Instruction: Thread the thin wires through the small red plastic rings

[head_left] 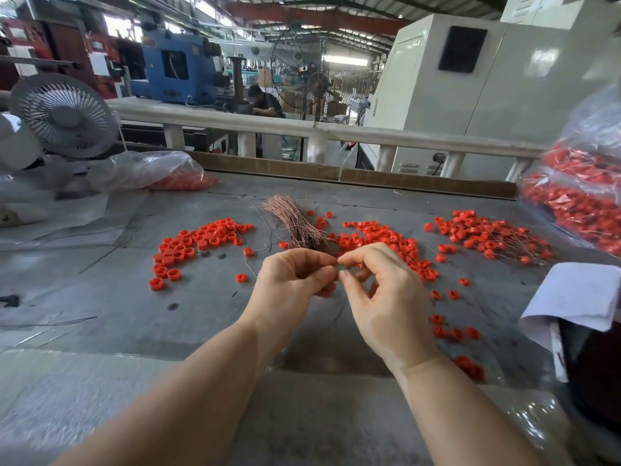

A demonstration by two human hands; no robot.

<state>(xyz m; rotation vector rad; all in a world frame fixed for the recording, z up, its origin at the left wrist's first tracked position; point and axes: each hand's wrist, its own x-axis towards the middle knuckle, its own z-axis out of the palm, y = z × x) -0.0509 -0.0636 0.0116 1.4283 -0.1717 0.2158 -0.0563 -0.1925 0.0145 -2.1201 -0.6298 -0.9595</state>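
Observation:
My left hand (291, 280) and my right hand (379, 290) meet fingertip to fingertip above the grey table (117, 297), at its middle. A thin dark wire (342, 309) hangs down between them, pinched by my right thumb and forefinger. My left fingers are closed; a sliver of red shows under them, but I cannot tell whether it is a ring. A bundle of copper-coloured wires (292, 222) lies just beyond my hands. Loose red rings (198, 245) lie to the left, more red rings (376, 235) behind my hands, and rings with wires in them (487, 235) lie to the right.
Clear bags of red rings lie at the back left (161, 174) and far right (584, 193). A small grey fan (64, 114) stands at the left. A white cloth (571, 297) covers a dark container at the right edge. Stray wires lie at the table's left.

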